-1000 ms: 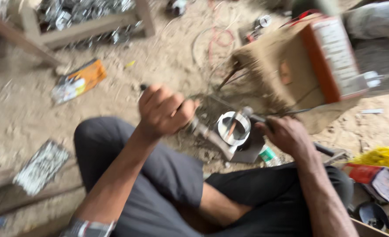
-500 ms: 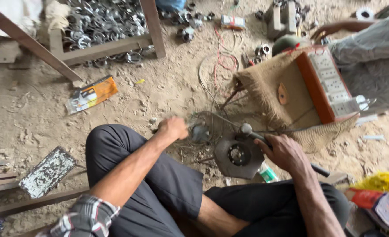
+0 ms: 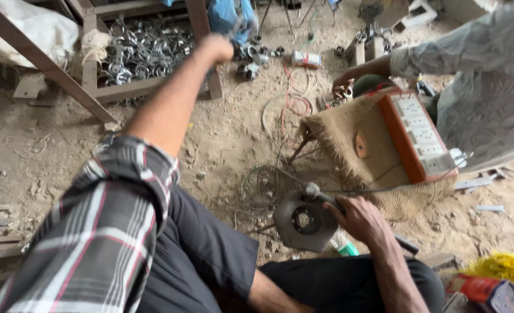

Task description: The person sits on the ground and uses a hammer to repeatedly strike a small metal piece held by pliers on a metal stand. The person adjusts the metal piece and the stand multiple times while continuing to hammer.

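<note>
While the person sits cross-legged on the sandy floor [image 3: 31, 150], the right hand [image 3: 358, 219] rests just in front of the knees, fingers curled around a dark rod or tool handle whose rounded end lies at the rim of a dark metal housing [image 3: 303, 221], a roundish casting with a hole in its middle. The housing lies flat on the ground and nothing is seated in its bore, so I judge the work on it to be at an early or in-between step, with the fitting still to be done.

Just beyond it lies a loose coil of thin wire [image 3: 263, 185]. To the right, a burlap-covered block [image 3: 350, 156] carries an orange extension board [image 3: 416, 136] with white sockets.

Farther out, the left hand [image 3: 219, 46] is stretched well away from the housing, up by a wooden crate [image 3: 147, 87]. It is blurred, so I cannot tell whether it is spread or closed on anything. The crate is heaped with shiny metal rings [image 3: 144, 49], and a few more lie scattered in the dirt beside it.

At the far right another person's hand [image 3: 343, 87] works on small parts on the ground.
</note>
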